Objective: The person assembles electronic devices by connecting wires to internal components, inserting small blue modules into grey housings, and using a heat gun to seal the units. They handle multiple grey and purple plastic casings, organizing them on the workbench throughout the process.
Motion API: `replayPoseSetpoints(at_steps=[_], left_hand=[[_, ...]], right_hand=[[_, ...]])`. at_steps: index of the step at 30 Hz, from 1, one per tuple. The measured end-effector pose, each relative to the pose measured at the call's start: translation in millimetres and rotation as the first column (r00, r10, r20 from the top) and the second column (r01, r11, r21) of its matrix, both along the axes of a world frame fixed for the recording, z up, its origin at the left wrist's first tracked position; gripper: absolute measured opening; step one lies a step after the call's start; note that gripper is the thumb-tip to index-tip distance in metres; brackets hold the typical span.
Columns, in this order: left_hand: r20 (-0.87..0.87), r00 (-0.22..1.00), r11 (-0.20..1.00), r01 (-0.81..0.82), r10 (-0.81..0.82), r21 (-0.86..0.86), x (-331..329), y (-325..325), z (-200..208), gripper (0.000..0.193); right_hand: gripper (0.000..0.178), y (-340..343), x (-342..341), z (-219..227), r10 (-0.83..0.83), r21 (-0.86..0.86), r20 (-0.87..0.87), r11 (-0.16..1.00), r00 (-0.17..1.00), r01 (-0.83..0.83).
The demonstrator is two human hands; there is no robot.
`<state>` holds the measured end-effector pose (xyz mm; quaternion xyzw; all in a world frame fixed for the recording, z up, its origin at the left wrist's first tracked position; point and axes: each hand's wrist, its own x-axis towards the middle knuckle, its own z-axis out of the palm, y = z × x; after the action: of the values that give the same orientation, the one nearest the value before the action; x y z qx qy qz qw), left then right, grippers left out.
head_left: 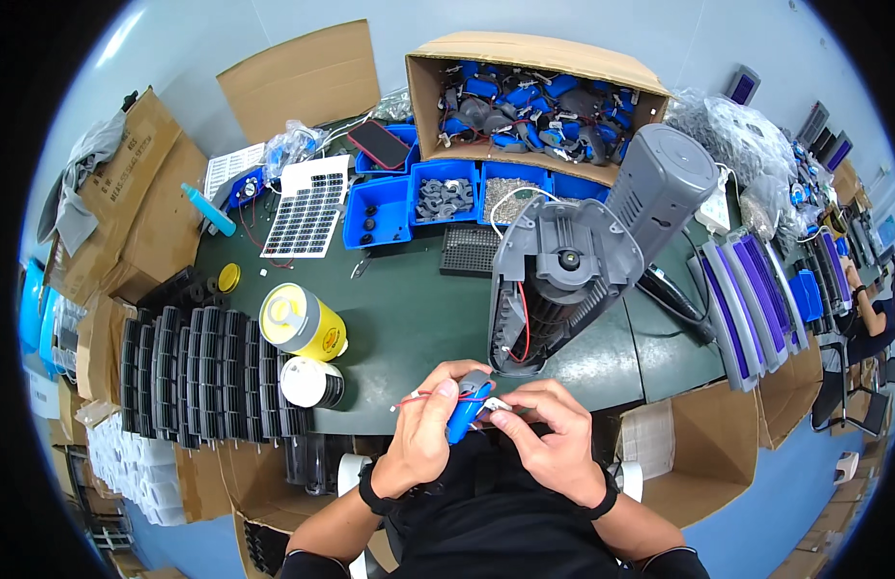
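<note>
My left hand is closed around a small blue part with a grey end and thin red wires, held just past the table's near edge. Beside it, the fingers of my right hand pinch a small white connector on the part's lead. Just beyond my hands, a grey plastic appliance housing stands open toward me, with a black ribbed roller inside. A red wire and a white wire come out of this housing. The exact kind of the blue part cannot be made out.
Black ribbed rollers stand in rows at left, beside a yellow bottle and a white-lidded tub. Blue bins line the back below a carton of blue-and-grey parts. A black power tool and purple-grey panels lie right.
</note>
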<state>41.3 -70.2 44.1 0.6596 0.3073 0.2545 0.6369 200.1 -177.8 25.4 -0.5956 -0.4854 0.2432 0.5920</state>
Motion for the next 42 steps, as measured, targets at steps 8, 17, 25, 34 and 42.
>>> replayPoseSetpoints(at_steps=[8, 17, 25, 34, 42], left_hand=[[0.021, 1.000, 0.998, -0.018, 0.017, 0.055, 6.6, -7.3, 1.3, 0.059], [0.083, 0.993, 0.979, -0.095, 0.081, 0.180, 0.4, -15.5, -7.2, 0.066], [0.197, 0.978, 0.964, -0.115, 0.068, 0.238, 6.4, -19.3, -9.8, 0.059], [0.137, 0.987, 0.981, -0.107, 0.085, 0.162, 6.2, -16.8, -7.5, 0.061], [0.180, 0.978, 0.984, -0.129, 0.105, 0.125, 3.8, -16.0, -12.1, 0.063]], right_hand=[[0.009, 2.7, -4.2, 5.6, -0.028, -0.049, 0.144, 0.998, 0.989, 0.035], [0.019, 1.8, 2.6, 10.3, 0.157, -0.290, -0.563, 0.882, 0.812, -0.372], [0.019, -4.4, 11.8, 0.3, 0.225, -0.229, -0.790, 0.754, 0.570, -0.616], [0.010, -2.0, -4.7, 12.5, 0.120, -0.178, -0.227, 0.971, 0.966, -0.163], [0.012, 0.3, -9.5, 2.7, 0.117, -0.172, -0.301, 0.969, 0.947, -0.175]])
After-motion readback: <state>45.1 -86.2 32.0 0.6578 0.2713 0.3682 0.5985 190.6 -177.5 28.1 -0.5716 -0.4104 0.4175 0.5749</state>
